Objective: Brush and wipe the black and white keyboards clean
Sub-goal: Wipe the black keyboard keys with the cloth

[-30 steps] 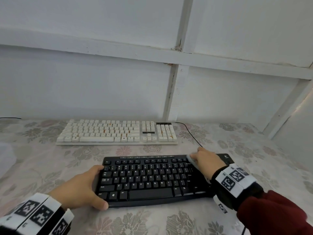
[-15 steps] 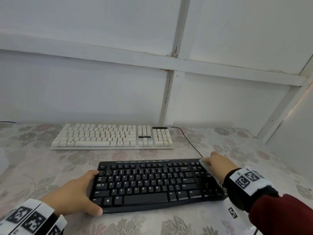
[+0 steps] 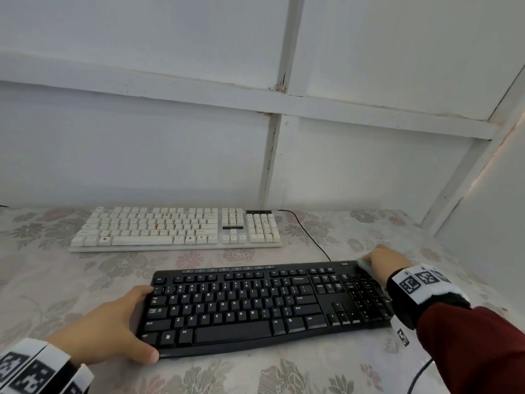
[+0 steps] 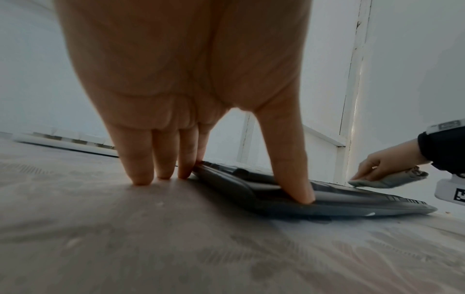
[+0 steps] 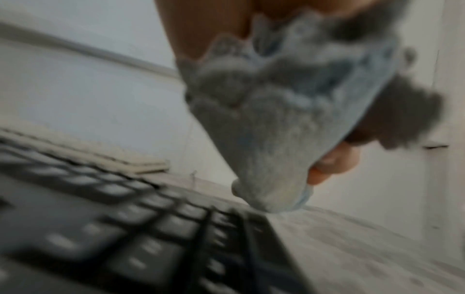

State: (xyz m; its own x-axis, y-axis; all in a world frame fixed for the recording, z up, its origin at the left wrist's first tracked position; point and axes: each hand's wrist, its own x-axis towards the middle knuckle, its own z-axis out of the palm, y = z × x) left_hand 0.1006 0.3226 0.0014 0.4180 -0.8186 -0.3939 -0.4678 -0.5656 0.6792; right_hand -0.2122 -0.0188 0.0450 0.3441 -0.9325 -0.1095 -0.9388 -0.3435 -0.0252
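The black keyboard (image 3: 255, 305) lies near me on the tablecloth, and the white keyboard (image 3: 176, 228) lies behind it by the wall. My left hand (image 3: 113, 325) braces the black keyboard's left end. Its thumb (image 4: 299, 179) lies on the front edge, and its straight fingers (image 4: 141, 163) press the table beside the keyboard (image 4: 352, 201). My right hand (image 3: 386, 264) grips a bunched grey-blue cloth (image 3: 363, 264) on the black keyboard's far right corner. In the blurred right wrist view the cloth (image 5: 276, 119) hangs just above the keyboard's corner (image 5: 125, 238).
A black cable (image 3: 306, 231) runs from the white keyboard's right end to behind the black one. The floral tablecloth (image 3: 284, 373) covers the table. White panelled walls (image 3: 170, 152) stand close behind and at the right (image 3: 497, 223). Another cable (image 3: 420, 376) hangs at the front right.
My right hand has slid the cloth to the right along the black keyboard's top rows, out to its far right corner. The left hand stays on the left end.
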